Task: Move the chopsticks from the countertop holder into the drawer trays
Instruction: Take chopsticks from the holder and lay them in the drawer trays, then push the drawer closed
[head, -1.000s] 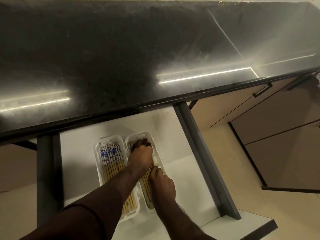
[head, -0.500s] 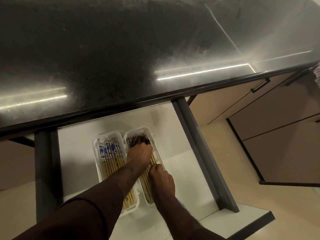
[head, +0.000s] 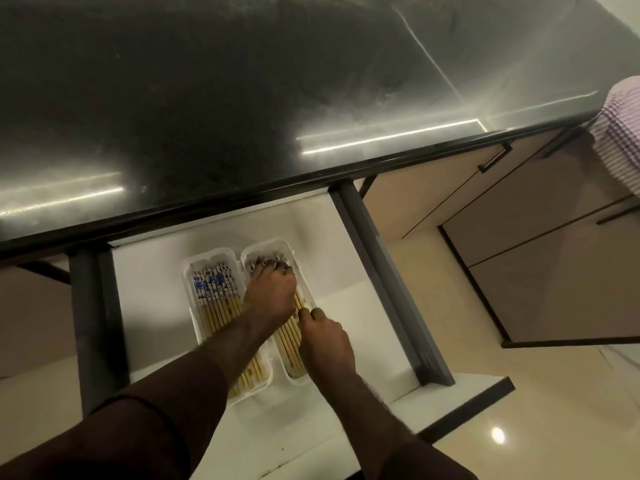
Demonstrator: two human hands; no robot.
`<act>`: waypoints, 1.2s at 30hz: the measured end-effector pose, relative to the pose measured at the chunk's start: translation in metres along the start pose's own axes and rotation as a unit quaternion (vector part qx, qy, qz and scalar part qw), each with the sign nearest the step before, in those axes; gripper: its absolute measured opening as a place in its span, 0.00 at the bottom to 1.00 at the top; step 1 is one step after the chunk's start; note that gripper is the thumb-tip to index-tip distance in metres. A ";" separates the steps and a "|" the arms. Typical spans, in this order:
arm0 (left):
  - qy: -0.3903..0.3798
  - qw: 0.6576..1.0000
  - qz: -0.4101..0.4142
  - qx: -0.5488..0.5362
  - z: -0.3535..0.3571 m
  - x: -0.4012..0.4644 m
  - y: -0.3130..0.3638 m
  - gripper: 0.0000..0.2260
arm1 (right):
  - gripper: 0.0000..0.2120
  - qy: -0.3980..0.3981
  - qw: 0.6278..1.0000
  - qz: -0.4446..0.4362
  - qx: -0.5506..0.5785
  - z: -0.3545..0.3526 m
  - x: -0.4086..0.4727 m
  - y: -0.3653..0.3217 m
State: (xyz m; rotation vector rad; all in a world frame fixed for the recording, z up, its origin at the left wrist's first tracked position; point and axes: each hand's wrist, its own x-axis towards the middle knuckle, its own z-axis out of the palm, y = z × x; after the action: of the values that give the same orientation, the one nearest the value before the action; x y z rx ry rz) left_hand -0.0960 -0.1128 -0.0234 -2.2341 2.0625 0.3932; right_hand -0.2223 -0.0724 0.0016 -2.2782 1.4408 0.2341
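Note:
Two white trays lie side by side in the open drawer (head: 149, 289). The left tray (head: 188, 271) holds chopsticks with blue-and-white tops (head: 214, 289). More wooden chopsticks (head: 289, 341) fill the right tray (head: 273, 242). My left hand (head: 268, 292) lies over the far half of that right bundle, fingers curled over the patterned tops. My right hand (head: 327, 341) is just nearer, its fingertips pinched on the shafts at the tray's right side. The countertop holder is out of view.
The black stone countertop (head: 242, 98) overhangs the drawer's back. Grey drawer rails (head: 388, 282) flank it on both sides. A cabinet door (head: 554, 271) stands open at the right, and a checked cloth (head: 620, 133) hangs at the right edge. Beige floor lies below.
Both hands have stayed on the chopsticks in the right tray, shifting only slightly. The view has drifted a little, bringing the checked cloth into sight.

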 end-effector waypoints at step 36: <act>0.219 0.941 -0.208 -0.153 0.096 -0.413 0.081 0.32 | 0.09 0.119 0.974 -0.191 -0.018 0.075 -0.243 0.047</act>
State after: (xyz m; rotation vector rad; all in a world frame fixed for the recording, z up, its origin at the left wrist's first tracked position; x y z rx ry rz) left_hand -0.2157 0.3016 -0.0085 -3.0977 1.6944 0.2007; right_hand -0.3661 0.1425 0.0109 -2.6249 1.0737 -0.1366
